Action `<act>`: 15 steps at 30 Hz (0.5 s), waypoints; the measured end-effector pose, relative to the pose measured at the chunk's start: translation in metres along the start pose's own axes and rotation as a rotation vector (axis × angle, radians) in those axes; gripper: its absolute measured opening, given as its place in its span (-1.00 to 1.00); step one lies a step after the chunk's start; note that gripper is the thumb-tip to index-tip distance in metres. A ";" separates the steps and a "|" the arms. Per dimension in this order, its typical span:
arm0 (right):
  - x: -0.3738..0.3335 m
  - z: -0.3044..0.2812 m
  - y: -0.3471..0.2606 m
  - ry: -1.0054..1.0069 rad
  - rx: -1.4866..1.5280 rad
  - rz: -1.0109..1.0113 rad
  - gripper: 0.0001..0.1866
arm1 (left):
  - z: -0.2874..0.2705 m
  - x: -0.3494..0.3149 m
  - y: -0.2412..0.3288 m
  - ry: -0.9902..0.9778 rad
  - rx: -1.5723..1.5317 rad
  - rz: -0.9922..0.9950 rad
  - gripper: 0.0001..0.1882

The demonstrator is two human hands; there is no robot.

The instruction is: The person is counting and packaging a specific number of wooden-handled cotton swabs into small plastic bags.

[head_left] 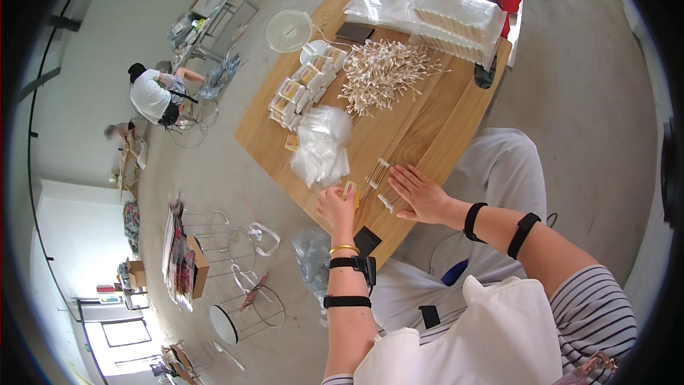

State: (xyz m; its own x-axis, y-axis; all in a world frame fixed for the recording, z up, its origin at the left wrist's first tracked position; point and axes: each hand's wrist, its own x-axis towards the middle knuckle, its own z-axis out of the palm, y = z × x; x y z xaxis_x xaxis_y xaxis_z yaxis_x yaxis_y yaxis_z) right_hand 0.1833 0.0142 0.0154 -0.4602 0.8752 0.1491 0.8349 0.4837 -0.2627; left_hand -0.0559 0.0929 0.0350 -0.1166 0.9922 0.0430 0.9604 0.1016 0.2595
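A row of cotton swabs (390,199) lies side by side near the front of the wooden table (420,128). My right hand (422,196) rests on that row, palm down with the fingers stretched out. To its left, my left hand (335,208) pinches a small yellow card (350,189) between thumb and fingers. Another yellow piece shows just beside the hand, partly hidden. Beyond my left hand is a heap of clear plastic bags (322,144), with a yellow card (291,142) by its left side. Farther back lies a large loose pile of cotton swabs (385,75).
Stacked small packs (305,90) line the table's left side, near a white fan (289,31). Large clear bags of swabs (456,20) fill the far end. A black flat object (367,241) lies at the near corner. Stools (224,324) and a seated person (153,93) are to the left.
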 end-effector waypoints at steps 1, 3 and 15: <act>-0.002 0.001 0.003 0.003 0.010 0.001 -0.03 | 0.000 0.002 0.000 -0.018 -0.038 0.008 -0.66; -0.001 0.000 0.001 0.007 0.015 -0.003 -0.03 | -0.001 0.005 -0.012 -0.032 -0.063 0.011 -0.66; -0.002 0.005 0.004 0.014 0.008 0.004 -0.03 | -0.003 -0.038 0.025 -0.565 -0.827 0.086 -0.86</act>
State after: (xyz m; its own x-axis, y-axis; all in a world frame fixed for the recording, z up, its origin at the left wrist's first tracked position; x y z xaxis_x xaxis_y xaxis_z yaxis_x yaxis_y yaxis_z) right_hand 0.1862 0.0144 0.0095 -0.4524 0.8771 0.1612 0.8343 0.4801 -0.2710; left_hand -0.0286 0.0570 0.0426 0.2881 0.9041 -0.3154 0.4571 0.1596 0.8750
